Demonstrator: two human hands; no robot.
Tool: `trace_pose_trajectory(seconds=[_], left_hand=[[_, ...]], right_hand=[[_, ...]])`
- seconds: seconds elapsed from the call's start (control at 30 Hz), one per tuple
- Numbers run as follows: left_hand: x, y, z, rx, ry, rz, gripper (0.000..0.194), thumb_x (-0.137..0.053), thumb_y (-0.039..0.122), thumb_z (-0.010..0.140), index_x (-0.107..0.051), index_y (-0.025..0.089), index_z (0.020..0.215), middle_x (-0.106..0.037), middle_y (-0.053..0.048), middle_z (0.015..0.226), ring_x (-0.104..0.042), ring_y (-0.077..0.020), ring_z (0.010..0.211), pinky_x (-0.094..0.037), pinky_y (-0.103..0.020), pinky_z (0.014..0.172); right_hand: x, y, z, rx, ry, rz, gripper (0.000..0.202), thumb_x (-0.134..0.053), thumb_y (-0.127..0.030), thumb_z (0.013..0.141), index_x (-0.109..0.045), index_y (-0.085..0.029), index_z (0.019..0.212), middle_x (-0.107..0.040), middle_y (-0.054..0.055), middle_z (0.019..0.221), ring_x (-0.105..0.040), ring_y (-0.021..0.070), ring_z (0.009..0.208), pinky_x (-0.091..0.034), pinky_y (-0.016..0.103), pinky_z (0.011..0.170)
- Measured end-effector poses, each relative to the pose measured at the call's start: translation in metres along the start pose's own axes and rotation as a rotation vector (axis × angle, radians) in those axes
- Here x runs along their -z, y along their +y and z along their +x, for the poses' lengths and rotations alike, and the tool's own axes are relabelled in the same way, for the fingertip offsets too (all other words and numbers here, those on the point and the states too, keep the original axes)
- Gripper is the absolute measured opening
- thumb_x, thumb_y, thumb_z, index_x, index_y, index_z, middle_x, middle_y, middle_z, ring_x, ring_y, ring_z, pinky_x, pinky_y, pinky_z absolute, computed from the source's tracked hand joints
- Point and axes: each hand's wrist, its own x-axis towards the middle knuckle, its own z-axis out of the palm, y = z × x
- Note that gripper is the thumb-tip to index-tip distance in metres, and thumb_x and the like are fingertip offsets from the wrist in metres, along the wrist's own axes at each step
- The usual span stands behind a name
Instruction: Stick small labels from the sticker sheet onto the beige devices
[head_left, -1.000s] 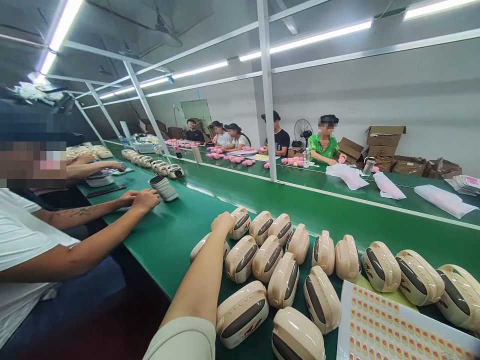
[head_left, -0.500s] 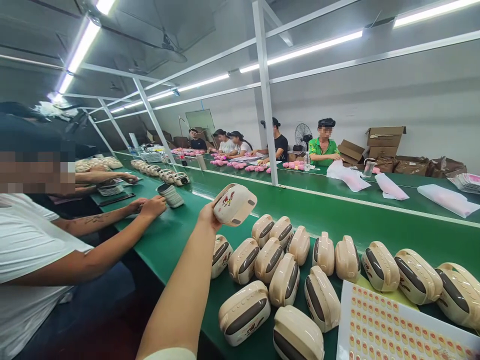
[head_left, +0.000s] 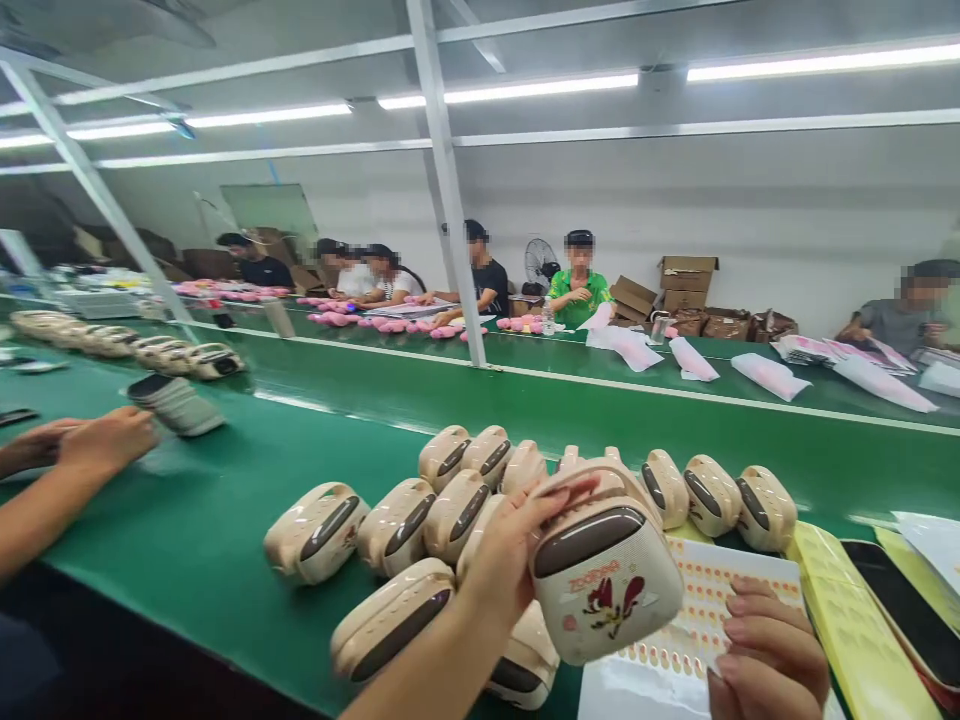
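Observation:
My left hand (head_left: 517, 545) grips the handle of a beige speaker-like device (head_left: 609, 575), holding it up with its printed front and dark oval panel facing me. To the right of the device is my right hand (head_left: 772, 650), its fingers bent over the sticker sheet (head_left: 686, 640); whether it pinches something is not visible. The white sheet carries rows of small orange and gold stickers. Several similar beige devices (head_left: 401, 525) stand on the green table behind and left of the held one.
A co-worker's hands (head_left: 112, 440) are at the left by a stack of grey pieces (head_left: 176, 405). Yellow sheets (head_left: 862, 620) and a dark phone-like object (head_left: 907, 600) lie at the right. Beyond a white rail, people sit at a bench with pink items (head_left: 390, 325).
The view has turned right. My left hand has brought the device from the upper left to above the sticker sheet, its printed front now facing me. My right hand has come into view.

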Motion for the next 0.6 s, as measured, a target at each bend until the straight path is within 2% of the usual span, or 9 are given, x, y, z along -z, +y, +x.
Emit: trace_pose_trajectory(seconds=[0.1,0.17,0.3,0.4,0.47,0.53,0.6], left_hand=[[-0.019,-0.043,-0.004,0.248,-0.120,-0.199,0.018,-0.063,0.020,0.059,-0.070,0.014,0.075,-0.074,-0.006,0.076,-0.067,-0.0222,0.079,-0.049,-0.029,0.077],[-0.026,-0.060,-0.005,0.362,-0.172,-0.279,0.016,-0.060,0.018,0.063,-0.070,0.013,0.075,-0.074,-0.005,0.074,-0.067,-0.0193,0.074,-0.049,-0.027,0.075],[-0.030,-0.077,-0.008,0.434,-0.235,-0.364,0.018,-0.060,0.019,0.070,-0.070,0.017,0.084,-0.074,-0.004,0.080,-0.066,-0.0183,0.075,-0.048,-0.029,0.077],[-0.024,-0.092,-0.010,0.425,-0.206,-0.380,0.008,-0.067,0.027,0.067,-0.069,0.019,0.071,-0.072,0.000,0.073,-0.066,-0.0166,0.074,-0.047,-0.027,0.080],[-0.017,-0.105,-0.011,0.382,-0.277,-0.360,0.028,-0.071,0.047,0.061,-0.070,0.021,0.073,-0.072,-0.003,0.077,-0.065,-0.0221,0.084,-0.047,-0.032,0.084],[-0.010,-0.120,-0.012,0.264,-0.407,-0.311,0.064,-0.073,0.064,0.042,-0.069,0.024,0.092,-0.069,-0.008,0.101,-0.055,-0.0343,0.106,-0.044,-0.043,0.090],[-0.005,-0.132,-0.014,0.085,-0.511,-0.248,0.091,-0.080,0.060,0.023,-0.063,0.029,0.107,-0.060,-0.008,0.121,-0.040,-0.0417,0.121,-0.037,-0.050,0.096]], right_hand=[[-0.006,-0.007,0.008,-0.009,0.033,0.019,0.010,-0.054,-0.023,0.081,-0.051,-0.023,0.071,-0.053,0.000,0.081,-0.060,0.0169,0.080,-0.055,0.043,0.071],[-0.003,-0.002,0.004,-0.081,0.071,0.045,0.005,-0.051,-0.020,0.083,-0.051,-0.022,0.078,-0.051,0.001,0.088,-0.060,0.0189,0.085,-0.054,0.045,0.073],[0.005,0.008,0.000,-0.280,0.260,0.092,0.004,-0.047,-0.018,0.085,-0.050,-0.020,0.085,-0.049,0.002,0.089,-0.062,0.0177,0.080,-0.055,0.042,0.069],[0.007,0.012,-0.001,-0.497,0.392,0.195,0.006,-0.044,-0.020,0.088,-0.048,-0.021,0.085,-0.048,0.001,0.089,-0.061,0.0139,0.074,-0.056,0.034,0.060],[0.006,0.013,-0.003,-0.622,0.432,0.222,0.005,-0.045,-0.024,0.088,-0.048,-0.021,0.086,-0.049,0.001,0.090,-0.061,0.0126,0.071,-0.056,0.030,0.057],[0.005,0.014,-0.004,-0.744,0.450,0.211,0.008,-0.046,-0.029,0.088,-0.047,-0.021,0.088,-0.054,0.001,0.085,-0.061,0.0117,0.065,-0.054,0.028,0.054],[0.003,0.014,-0.006,-0.893,0.467,0.216,0.015,-0.045,-0.035,0.088,-0.045,-0.020,0.089,-0.058,-0.001,0.071,-0.060,0.0112,0.056,-0.052,0.025,0.050]])
